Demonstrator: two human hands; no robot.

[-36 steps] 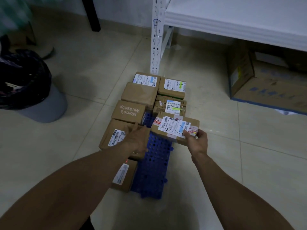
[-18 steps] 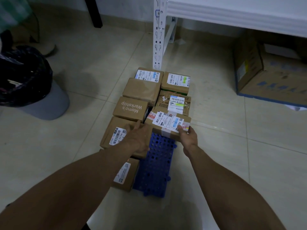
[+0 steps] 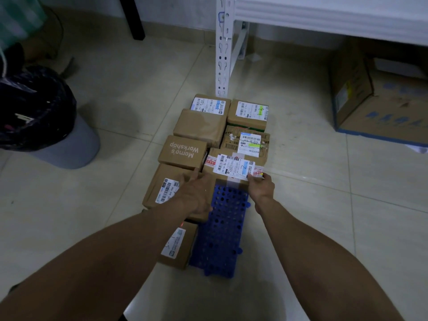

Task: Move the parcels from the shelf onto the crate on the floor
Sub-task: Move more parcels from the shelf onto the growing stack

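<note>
Your right hand (image 3: 261,187) pinches the near right corner of the labelled parcel (image 3: 234,166), centre frame, resting on the blue crate (image 3: 222,228). Your left hand (image 3: 196,195) is flat with fingers straight on the barcode parcel (image 3: 162,188) just left, index tip at the labelled parcel's edge.

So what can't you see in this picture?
Head view:
- Shelf top: cut off by the upper edge, so parcels left there are unseen.
- Crate far end: covered by parcels.
- Label print on the taped parcel: too small to read.
- Big box under the shelf: cut off by the right edge.
</note>
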